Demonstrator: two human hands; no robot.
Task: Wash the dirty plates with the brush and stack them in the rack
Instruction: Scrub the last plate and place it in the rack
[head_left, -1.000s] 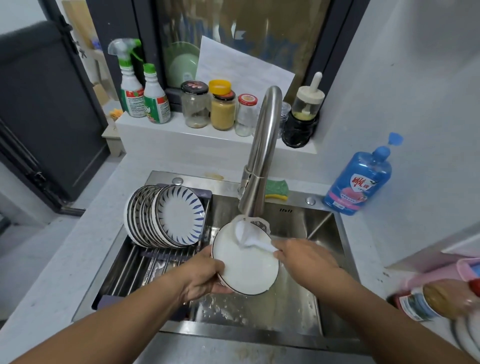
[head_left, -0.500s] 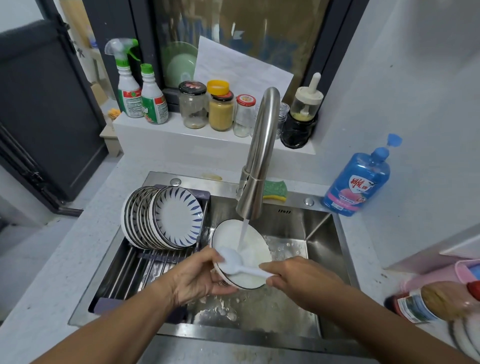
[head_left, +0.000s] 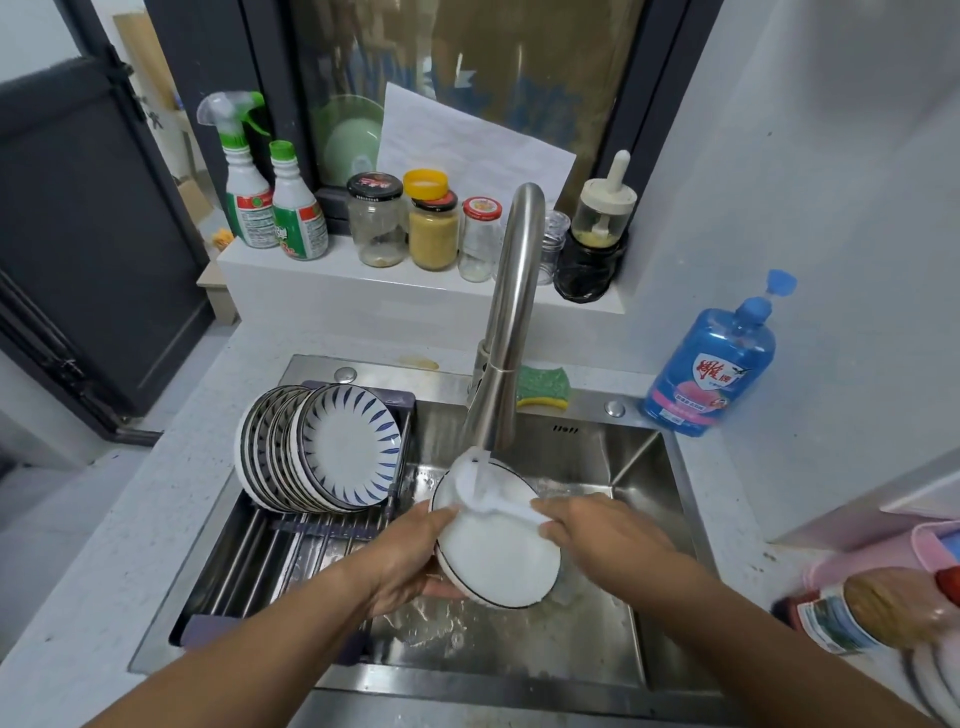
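Half obscured by water under faucet (head_left: 506, 332): brush (head_left: 485, 491), gripped by right hand (head_left: 597, 530) against plate (head_left: 498, 564); plate rim clasped in left hand (head_left: 410, 561).

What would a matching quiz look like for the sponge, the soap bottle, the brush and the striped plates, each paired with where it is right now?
Things
1. sponge
2. soap bottle
3. brush
4. striped plates

Places
A. held by the right hand against the plate under the tap
B. standing on edge in the rack
C. on the rim of the sink, behind the tap
D. on the counter, right of the sink

Pairs: 1-C, 2-D, 3-A, 4-B
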